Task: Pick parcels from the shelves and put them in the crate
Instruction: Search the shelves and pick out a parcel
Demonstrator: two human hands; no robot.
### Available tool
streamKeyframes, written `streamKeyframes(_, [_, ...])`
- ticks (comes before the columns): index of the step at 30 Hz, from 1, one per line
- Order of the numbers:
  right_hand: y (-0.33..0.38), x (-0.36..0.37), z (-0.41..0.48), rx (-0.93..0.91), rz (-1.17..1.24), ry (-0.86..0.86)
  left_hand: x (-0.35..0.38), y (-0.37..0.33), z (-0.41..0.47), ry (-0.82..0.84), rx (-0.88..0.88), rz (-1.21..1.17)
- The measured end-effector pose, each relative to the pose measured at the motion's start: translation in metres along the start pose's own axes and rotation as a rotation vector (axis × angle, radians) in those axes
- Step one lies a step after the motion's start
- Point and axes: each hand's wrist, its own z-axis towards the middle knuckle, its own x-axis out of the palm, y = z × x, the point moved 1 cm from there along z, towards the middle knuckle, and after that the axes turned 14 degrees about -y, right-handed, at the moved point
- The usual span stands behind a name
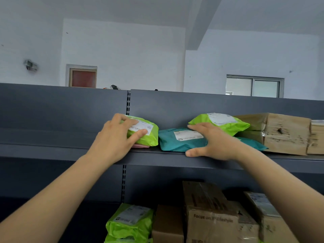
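Left hand (114,137) gripped the lime-green plastic mailer bag (150,140) at the left end of the dark grey metal upper shelf (52,151), fingers over its top, thumb across its white label. That bag sat on a thin pink flat packet (140,146). Right hand (215,142) was spread wide, holding nothing, over the teal plastic mailer bag (171,142) just beside it, thumb at the shelf lip. Second lime-green mailer (226,125) lay behind the right fingers, on top of the teal one and against a worn brown cardboard box (284,134).
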Motion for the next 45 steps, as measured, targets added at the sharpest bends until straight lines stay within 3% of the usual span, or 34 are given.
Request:
streamKeyframes(3, [-0.004,0.006,-0.003,-0.016,-0.008,-0.008,-0.001,-0.001,0.0,0.021,-0.006,0.032])
streamKeyframes(9, [0.002,0.018,-0.004,-0.02,-0.128,-0.193,0.001,-0.001,0.002,0.044,-0.003,0.073])
streamKeyframes(14, [0.004,0.025,-0.011,-0.027,-0.1,-0.325,0.001,-0.012,0.002,-0.077,0.161,0.249])
streamKeyframes(17, [0.009,0.033,-0.023,-0.084,-0.023,-0.488,0.0,-0.028,0.004,-0.126,0.231,0.214])
streamKeyframes(20, [0.007,0.043,-0.038,-0.174,-0.004,-0.752,0.007,-0.034,0.009,-0.037,0.239,0.247])
streamKeyframes(22, [0.004,0.044,-0.048,-0.217,0.039,-0.825,0.013,-0.032,0.008,0.02,0.253,0.281])
streamKeyframes(27, [0.007,0.032,-0.06,-0.186,0.09,-0.745,0.015,-0.037,0.001,0.014,0.246,0.295])
streamKeyframes(31, [0.017,0.008,-0.046,-0.124,-0.103,-0.37,0.009,-0.037,0.004,0.036,0.229,0.292])
streamKeyframes(33, [0.022,0.002,-0.038,-0.145,-0.254,-0.325,0.006,-0.036,0.007,0.057,0.218,0.282])
streamKeyframes(36, [0.024,-0.004,-0.03,-0.115,-0.208,-0.448,0.002,-0.032,0.007,0.071,0.195,0.245])
streamKeyframes(45, [0.012,-0.015,-0.017,0.371,0.289,-0.805,0.001,-0.022,0.006,0.12,0.234,0.2])
